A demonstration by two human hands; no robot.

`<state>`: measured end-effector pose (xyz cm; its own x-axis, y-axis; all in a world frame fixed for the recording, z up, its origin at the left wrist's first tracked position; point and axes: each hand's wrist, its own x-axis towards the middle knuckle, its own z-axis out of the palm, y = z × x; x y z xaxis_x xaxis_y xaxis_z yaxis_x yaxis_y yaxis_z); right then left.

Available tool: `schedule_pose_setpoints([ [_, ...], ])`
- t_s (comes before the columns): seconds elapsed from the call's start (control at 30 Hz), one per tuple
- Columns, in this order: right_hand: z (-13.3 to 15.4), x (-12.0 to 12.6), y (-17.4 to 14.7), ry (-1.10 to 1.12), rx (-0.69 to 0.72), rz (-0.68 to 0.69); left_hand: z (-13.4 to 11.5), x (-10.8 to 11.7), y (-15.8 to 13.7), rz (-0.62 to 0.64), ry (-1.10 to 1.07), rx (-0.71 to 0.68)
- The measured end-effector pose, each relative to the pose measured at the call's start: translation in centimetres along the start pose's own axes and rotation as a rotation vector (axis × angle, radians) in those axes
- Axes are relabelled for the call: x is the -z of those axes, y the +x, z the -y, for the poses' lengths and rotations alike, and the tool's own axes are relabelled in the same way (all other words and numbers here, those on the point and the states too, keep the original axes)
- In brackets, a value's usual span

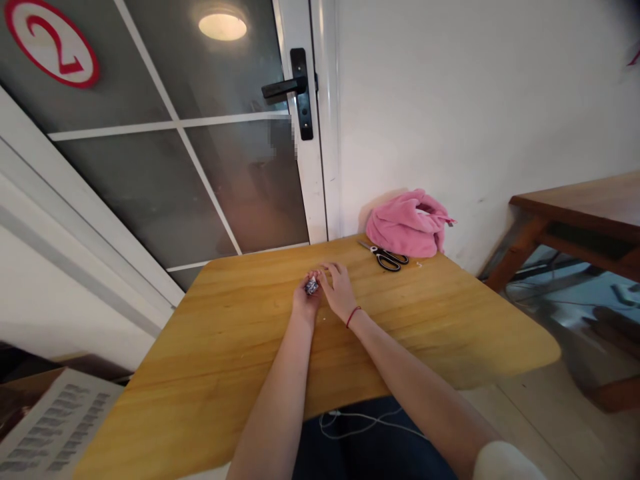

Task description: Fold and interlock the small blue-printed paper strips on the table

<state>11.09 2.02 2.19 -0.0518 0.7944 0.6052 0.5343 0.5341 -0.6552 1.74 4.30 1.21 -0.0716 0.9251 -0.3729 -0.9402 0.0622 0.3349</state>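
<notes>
At a yellow-brown wooden table (pixel 225 353) beside a glass-paned door (pixel 165 127), a person brings two bare hands together around a small patterned object (pixel 311 287). Dark blue and white in a busy, broken pattern, the compact piece sits within the left hand (pixel 305 296), above the tabletop and near the middle of the table's width. Its outline looks lumpy and roughly rounded, with a pale patch toward its upper end; it is too small in view to tell its material or what the markings show. The left fingers are curled around it, gripping it, and partly cover its sides. The right hand (pixel 339 291), a thin red cord (pixel 353 317) around its wrist, is beside it, back of the hand uppermost and fingers loosely bent. Its thumb and fingertips reach close to the object's upper end, but whether they pinch or touch it cannot be told. Toward the table's far right corner lie black-handled scissors (pixel 389 260), blades pointing toward the door, just beside a pink, soft-looking bundle (pixel 405 225) that rests near the white wall (pixel 465 100). A tiny pale scrap (pixel 419 265) lies near the scissors' handles.
</notes>
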Motion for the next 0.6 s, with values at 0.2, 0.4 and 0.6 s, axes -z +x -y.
schedule_pose_setpoints([
  [0.2,-0.04,-0.06,0.11,0.031,-0.056,0.010,-0.27,-0.14,0.09,0.020,-0.023,-0.038],
  [0.4,-0.36,-0.43,0.04,-0.010,-0.044,0.079,-0.33,-0.24,-0.25,0.095,-0.014,-0.100],
  [0.6,-0.36,-0.76,-0.20,-0.034,-0.073,0.141,-0.41,-0.41,-0.65,0.103,0.016,-0.090],
])
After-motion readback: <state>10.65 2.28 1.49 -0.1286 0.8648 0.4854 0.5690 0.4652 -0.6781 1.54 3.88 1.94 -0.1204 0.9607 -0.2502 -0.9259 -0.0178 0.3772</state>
